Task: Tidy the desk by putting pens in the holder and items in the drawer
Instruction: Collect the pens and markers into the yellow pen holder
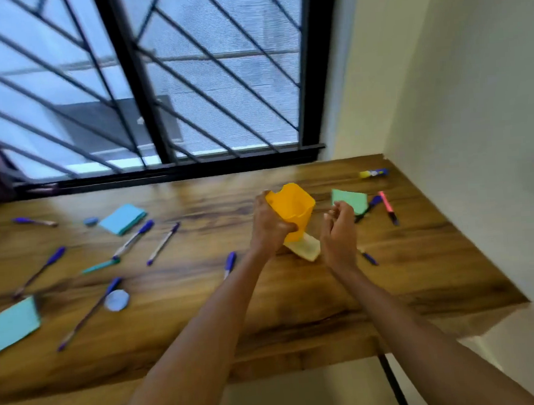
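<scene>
Both bare forearms reach forward over the bench (267,313); left hand (269,226) grips the orange holder (293,211), fingers curled round it; right hand (338,229) hovers just beside the holder, fingers loosely curled

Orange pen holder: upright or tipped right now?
Tipped. The left hand grips the orange pen holder and its open mouth tilts toward the camera, above a pale yellow pad.

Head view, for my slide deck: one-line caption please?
Left hand grips the yellow pen holder above the wooden desk; right hand open; pens lie scattered.
</scene>
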A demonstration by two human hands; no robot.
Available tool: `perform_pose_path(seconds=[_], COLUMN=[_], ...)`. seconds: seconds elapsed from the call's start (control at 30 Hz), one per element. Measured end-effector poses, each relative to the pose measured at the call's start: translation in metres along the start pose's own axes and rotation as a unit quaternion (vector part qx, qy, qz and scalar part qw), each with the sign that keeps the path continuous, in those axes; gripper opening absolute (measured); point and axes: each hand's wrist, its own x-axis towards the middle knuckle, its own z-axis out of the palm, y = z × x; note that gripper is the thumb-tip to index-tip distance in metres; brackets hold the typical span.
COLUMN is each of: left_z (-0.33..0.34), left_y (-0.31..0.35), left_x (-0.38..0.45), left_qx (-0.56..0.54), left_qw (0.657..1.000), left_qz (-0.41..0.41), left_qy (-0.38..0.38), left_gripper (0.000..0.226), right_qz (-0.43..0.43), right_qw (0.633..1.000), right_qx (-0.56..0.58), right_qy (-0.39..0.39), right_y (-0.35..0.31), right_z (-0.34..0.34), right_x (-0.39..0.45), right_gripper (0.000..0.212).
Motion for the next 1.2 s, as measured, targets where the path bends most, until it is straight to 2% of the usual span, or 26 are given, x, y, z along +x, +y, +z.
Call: perform_pose_path(seconds=[0.17, 0.3, 0.57, 0.67, 0.73, 0.8, 0.87, 0.97, 1.07, 1.2], left_z=[-0.116, -0.171, -0.202, -0.21, -0.221, -0.232, -0.239, -0.242, -0.238, -0.226], left_y=[-0.072, -0.112, -0.144, -0.149, -0.158, -0.167, -0.176, -0.185, -0.189, -0.19], left_x=[0.006, 0.006, 0.007, 0.01, 0.016, 0.025, 0.031, 0.036, 0.036, 0.039], left_qx=[0.039, 0.065, 0.063, 0.091, 0.082, 0.011, -0.024, 0.017, 0.153, 0.228], left_qw=[0.995, 0.992, 0.996, 0.985, 0.98, 0.984, 0.988, 0.991, 0.981, 0.966], left_qz=[-0.05, -0.074, -0.062, -0.052, -0.082, -0.126, -0.141, -0.123, -0.116, -0.119], left_qy=[0.079, 0.075, -0.022, -0.135, -0.163, -0.128, -0.054, 0.057, 0.036, -0.026], left_gripper=[0.095, 0.094, 0.102, 0.113, 0.11, 0.105, 0.095, 0.066, 0.048, 0.06], right_qz=[0.006, 0.009, 0.023, 0.048, 0.083, 0.122, 0.147, 0.177, 0.19, 0.206], right_qw=[0.997, 0.994, 0.997, 0.997, 0.994, 0.987, 0.978, 0.964, 0.946, 0.907], right_qx=[0.037, 0.052, 0.014, -0.011, -0.043, -0.083, -0.125, -0.185, -0.246, -0.327], right_qy=[-0.069, -0.098, -0.072, -0.064, -0.064, -0.069, -0.075, -0.079, -0.094, -0.166], right_y=[-0.064, -0.096, -0.117, -0.117, -0.114, -0.11, -0.105, -0.102, -0.103, -0.104], right_z=[0.094, 0.145, 0.189, 0.191, 0.191, 0.19, 0.189, 0.19, 0.192, 0.187], right_x=[-0.044, -0.07, -0.077, -0.078, -0.078, -0.079, -0.082, -0.088, -0.088, -0.079], right_gripper=[0.031, 0.03, 0.029, 0.029, 0.03, 0.032, 0.034, 0.035, 0.038, 0.033])
